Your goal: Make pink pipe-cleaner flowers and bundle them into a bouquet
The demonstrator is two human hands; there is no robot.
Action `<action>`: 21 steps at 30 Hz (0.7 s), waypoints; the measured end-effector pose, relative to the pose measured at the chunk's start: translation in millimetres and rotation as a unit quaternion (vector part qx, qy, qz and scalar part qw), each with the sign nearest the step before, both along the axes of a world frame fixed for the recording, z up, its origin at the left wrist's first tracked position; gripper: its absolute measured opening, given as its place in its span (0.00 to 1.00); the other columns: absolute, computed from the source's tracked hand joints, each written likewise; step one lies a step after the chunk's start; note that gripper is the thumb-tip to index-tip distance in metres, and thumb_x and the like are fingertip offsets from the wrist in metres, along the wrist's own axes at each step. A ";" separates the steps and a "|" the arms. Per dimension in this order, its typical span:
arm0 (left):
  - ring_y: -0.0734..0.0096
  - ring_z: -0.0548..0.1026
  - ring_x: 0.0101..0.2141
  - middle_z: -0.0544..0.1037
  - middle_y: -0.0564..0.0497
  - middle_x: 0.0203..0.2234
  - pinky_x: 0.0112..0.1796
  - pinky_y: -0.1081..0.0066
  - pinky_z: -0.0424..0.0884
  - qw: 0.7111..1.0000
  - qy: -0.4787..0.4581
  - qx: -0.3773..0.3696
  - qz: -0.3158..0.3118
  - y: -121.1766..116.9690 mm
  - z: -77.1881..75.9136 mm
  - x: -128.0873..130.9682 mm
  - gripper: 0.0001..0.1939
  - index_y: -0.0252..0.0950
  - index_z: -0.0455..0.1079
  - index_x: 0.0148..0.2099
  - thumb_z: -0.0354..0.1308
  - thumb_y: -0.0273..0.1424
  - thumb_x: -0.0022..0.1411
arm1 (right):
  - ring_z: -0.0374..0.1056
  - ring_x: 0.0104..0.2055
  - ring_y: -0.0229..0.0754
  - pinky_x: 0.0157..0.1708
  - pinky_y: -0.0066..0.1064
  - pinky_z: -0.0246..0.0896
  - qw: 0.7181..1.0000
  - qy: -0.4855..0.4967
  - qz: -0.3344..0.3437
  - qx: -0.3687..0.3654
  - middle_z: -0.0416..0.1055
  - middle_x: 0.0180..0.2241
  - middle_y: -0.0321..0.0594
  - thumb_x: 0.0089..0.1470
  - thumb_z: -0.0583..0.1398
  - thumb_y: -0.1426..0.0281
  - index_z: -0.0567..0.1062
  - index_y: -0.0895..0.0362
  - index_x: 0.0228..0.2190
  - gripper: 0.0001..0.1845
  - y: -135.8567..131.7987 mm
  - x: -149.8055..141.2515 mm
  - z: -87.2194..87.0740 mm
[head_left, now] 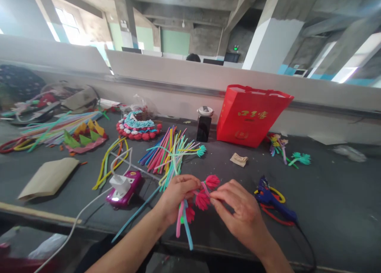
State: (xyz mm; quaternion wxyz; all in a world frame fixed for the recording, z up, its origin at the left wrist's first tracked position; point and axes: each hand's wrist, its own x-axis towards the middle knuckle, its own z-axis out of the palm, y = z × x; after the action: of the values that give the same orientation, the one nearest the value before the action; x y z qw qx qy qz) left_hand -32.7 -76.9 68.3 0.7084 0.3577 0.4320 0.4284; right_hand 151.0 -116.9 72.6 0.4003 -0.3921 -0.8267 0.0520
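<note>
My left hand is closed around the stems of a small bunch of pipe-cleaner flowers, held above the table's front edge. Several fuzzy pink-red flower heads stick out of it, and a pink and a blue stem hang below. At the bunch's right side, my right hand pinches the end of a light pink pipe cleaner that runs across between the flower heads. Loose multicoloured pipe cleaners lie just beyond my left hand. One teal flower rests among them.
A blue glue gun with a cord lies right of my right hand. Left stands a purple power strip with a white plug. Behind are a phone, a red bag, a beaded piece and finished flowers.
</note>
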 end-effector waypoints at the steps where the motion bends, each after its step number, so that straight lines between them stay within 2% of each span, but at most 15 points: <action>1: 0.86 0.50 0.13 0.62 0.59 0.11 0.17 0.79 0.48 0.999 -0.031 -0.016 -0.009 1.6 -1.4 -0.4 0.08 0.30 0.73 0.25 0.65 0.31 0.45 | 0.66 0.33 0.41 0.37 0.35 0.63 1.000 0.001 -0.006 -0.004 0.72 0.29 0.39 0.59 0.59 0.77 0.77 0.54 0.34 0.08 2.1 -0.5 -2.6; 4: 0.86 0.47 0.13 0.55 0.62 0.09 0.17 0.79 0.49 0.994 -0.090 -0.029 -0.046 5.3 -8.4 -0.7 0.09 0.30 0.72 0.25 0.66 0.32 0.46 | 0.67 0.33 0.42 0.35 0.34 0.63 0.999 0.021 -0.034 -0.035 0.72 0.28 0.38 0.58 0.59 0.77 0.77 0.55 0.32 0.07 11.0 1.4 -9.7; 8: 0.86 0.46 0.12 0.55 0.61 0.08 0.16 0.77 0.45 0.990 -0.087 -0.014 -0.106 5.3 -15.4 0.5 0.12 0.29 0.74 0.25 0.67 0.34 0.45 | 0.67 0.33 0.40 0.33 0.30 0.63 0.988 0.080 -0.026 -0.126 0.72 0.29 0.37 0.58 0.60 0.75 0.78 0.54 0.31 0.07 22.0 9.5 -14.8; 11: 0.87 0.49 0.13 0.64 0.57 0.12 0.17 0.76 0.43 0.985 -0.046 -0.004 -0.164 0.6 -14.7 0.8 0.12 0.28 0.75 0.26 0.68 0.35 0.44 | 0.68 0.30 0.39 0.31 0.27 0.62 0.976 0.111 0.003 -0.186 0.73 0.27 0.36 0.56 0.61 0.76 0.79 0.55 0.29 0.07 25.7 14.7 -16.2; 16: 0.82 0.60 0.19 0.74 0.51 0.21 0.21 0.78 0.51 0.974 0.070 0.026 -0.213 -7.1 -10.3 -2.9 0.10 0.30 0.78 0.28 0.66 0.33 0.48 | 0.70 0.32 0.38 0.33 0.27 0.62 0.962 0.132 0.028 -0.239 0.74 0.28 0.36 0.55 0.64 0.73 0.80 0.56 0.29 0.04 28.1 19.4 -19.7; 18: 0.80 0.62 0.21 0.74 0.51 0.22 0.22 0.77 0.53 0.968 0.098 0.055 -0.224 -7.3 -10.1 -4.6 0.11 0.31 0.78 0.30 0.66 0.35 0.50 | 0.70 0.33 0.39 0.34 0.27 0.62 0.960 0.129 0.030 -0.247 0.74 0.29 0.37 0.54 0.65 0.72 0.80 0.56 0.28 0.03 30.4 21.1 -21.2; 21: 0.80 0.58 0.21 0.68 0.54 0.19 0.22 0.77 0.52 0.957 0.121 0.101 -0.242 -5.8 -9.4 -4.4 0.14 0.31 0.78 0.31 0.66 0.39 0.51 | 0.71 0.33 0.38 0.33 0.27 0.63 0.956 0.131 0.039 -0.259 0.74 0.29 0.37 0.54 0.65 0.72 0.80 0.56 0.28 0.03 35.1 24.4 -22.3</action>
State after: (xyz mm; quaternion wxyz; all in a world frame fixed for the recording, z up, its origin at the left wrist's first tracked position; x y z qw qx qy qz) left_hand -37.2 -82.8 58.9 0.6936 0.5704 0.3698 0.2385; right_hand 175.4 -81.8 50.3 0.3877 -0.4391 -0.7397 0.3312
